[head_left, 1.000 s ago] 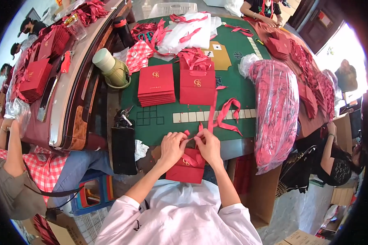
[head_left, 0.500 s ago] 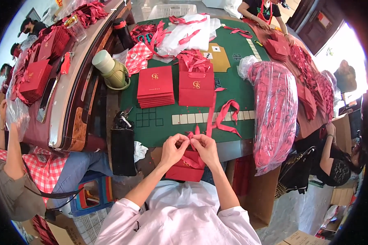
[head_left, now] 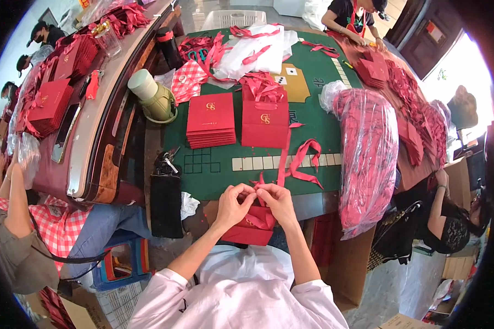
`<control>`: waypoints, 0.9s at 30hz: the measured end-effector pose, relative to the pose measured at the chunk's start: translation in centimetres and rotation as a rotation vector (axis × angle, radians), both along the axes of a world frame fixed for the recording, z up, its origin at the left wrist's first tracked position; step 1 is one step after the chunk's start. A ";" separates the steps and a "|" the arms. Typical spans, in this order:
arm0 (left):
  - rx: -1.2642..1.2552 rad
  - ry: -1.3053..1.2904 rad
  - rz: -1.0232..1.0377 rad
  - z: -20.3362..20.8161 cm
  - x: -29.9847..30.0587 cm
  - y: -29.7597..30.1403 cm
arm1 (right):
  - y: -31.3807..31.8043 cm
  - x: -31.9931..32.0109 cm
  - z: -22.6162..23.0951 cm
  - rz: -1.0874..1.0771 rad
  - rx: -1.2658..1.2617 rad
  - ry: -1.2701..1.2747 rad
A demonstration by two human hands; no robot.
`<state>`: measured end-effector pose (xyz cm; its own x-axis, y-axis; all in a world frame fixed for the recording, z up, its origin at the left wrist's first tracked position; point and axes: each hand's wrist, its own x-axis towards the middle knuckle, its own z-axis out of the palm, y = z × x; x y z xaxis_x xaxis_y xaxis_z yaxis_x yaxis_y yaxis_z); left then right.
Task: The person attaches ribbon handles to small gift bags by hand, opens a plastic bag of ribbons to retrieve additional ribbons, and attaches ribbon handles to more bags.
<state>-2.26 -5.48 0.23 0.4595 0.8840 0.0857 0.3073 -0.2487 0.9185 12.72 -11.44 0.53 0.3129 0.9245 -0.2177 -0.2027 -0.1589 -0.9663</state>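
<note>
Close to my body, at the table's near edge, is a red paper bag [head_left: 246, 234] with gold print. My left hand [head_left: 236, 205] and my right hand [head_left: 275, 202] meet just above it, thumbs and fingers pinched together on a red ribbon [head_left: 262, 218]. The ribbon's loose end pokes up beyond my fingertips; the exact knot or loop between them is hidden. Past my hands, a longer red ribbon [head_left: 301, 162] lies curled on the green tabletop [head_left: 203, 186]. Farther off are a stack of red bags [head_left: 210, 120] and an open-topped red bag [head_left: 265, 126] filled with ribbons.
A clear plastic sack [head_left: 369, 159] packed with red ribbon stands right. A green-and-white flask [head_left: 151, 96], a black bottle [head_left: 168, 49] and a black pouch [head_left: 166, 205] line the left side. People work at neighbouring tables. A cardboard box [head_left: 343, 263] stands low at right.
My pinched hands stay together over the bag and shift only slightly, fingers working the ribbon. The view has tilted a little. A co-worker at the far right table leans in with hands moved.
</note>
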 end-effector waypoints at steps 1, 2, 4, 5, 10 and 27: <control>0.000 -0.001 0.000 -0.1 0.0 0.0 | 0.0 0.0 -0.1 0.000 0.000 -0.001; 0.010 -0.009 -0.009 -0.3 -0.1 0.1 | 0.0 0.0 -0.3 0.010 0.006 0.010; 0.020 -0.017 -0.017 -0.2 -0.1 0.2 | 0.0 0.0 -0.5 0.021 0.012 0.021; -0.024 -0.001 -0.033 -0.1 -0.1 0.2 | 0.0 0.1 -0.6 0.027 0.005 0.021; -0.016 -0.082 -0.064 -0.7 -0.9 0.2 | -0.2 0.3 0.0 -0.035 0.025 -0.004; -0.375 -0.065 -0.353 1.8 -5.4 -2.6 | 4.8 5.1 -0.6 -0.220 0.098 -0.180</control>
<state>-7.61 -8.04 2.05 0.7397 0.6514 -0.1690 0.2033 0.0230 0.9788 17.85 -6.69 -0.02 0.5339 0.8439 -0.0534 -0.0458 -0.0341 -0.9984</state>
